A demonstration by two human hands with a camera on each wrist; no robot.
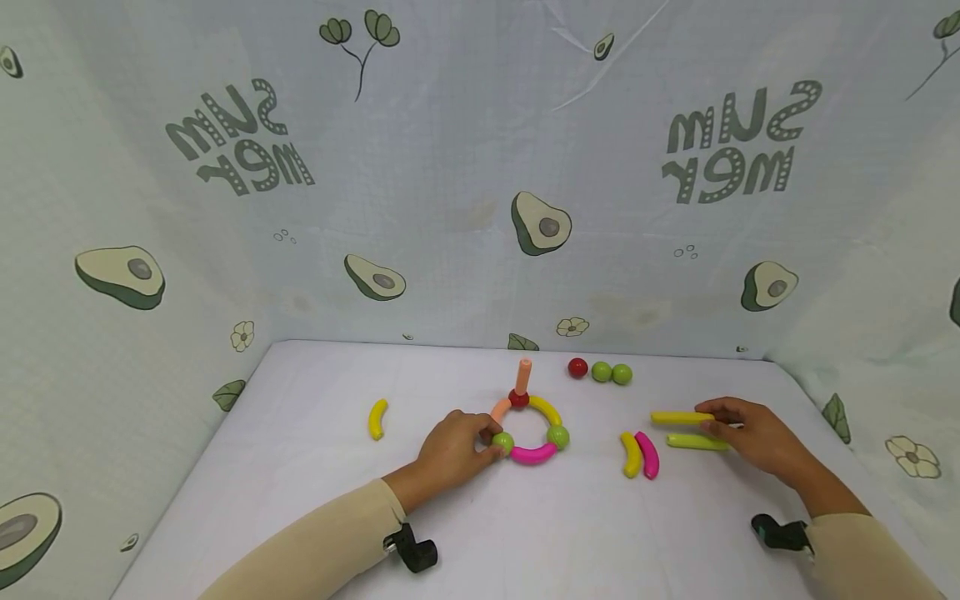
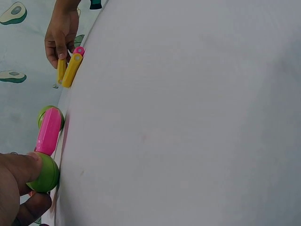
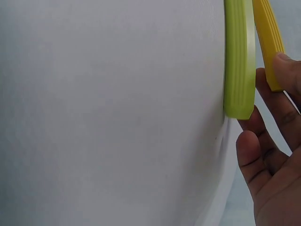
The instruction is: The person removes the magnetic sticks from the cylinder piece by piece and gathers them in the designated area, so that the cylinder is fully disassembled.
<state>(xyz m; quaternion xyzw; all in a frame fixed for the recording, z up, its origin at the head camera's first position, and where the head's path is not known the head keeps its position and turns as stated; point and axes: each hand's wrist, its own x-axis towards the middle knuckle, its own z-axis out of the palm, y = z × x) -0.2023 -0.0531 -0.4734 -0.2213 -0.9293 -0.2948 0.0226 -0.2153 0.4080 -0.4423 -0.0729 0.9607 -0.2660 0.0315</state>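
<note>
My left hand (image 1: 453,452) pinches a green ball (image 1: 503,442) at the left of a ring of joined toy pieces. A pink curved piece (image 1: 533,455) links that ball to a second green ball (image 1: 558,436). From there a yellow curved piece (image 1: 546,409) runs to a red ball (image 1: 519,399), which a peach curved piece (image 1: 500,410) joins on the left. A straight peach stick (image 1: 523,377) points away from the red ball. On the right, my right hand (image 1: 757,437) holds a yellow stick (image 3: 269,40) by one end, beside a lime green stick (image 3: 240,61).
A loose red ball (image 1: 577,367) and two green balls (image 1: 602,372) lie in a row at the back. Between ring and right hand lie a yellow curved piece (image 1: 631,455) and a pink one (image 1: 647,455). Another yellow curved piece (image 1: 377,418) lies on the left of the white table (image 1: 300,392).
</note>
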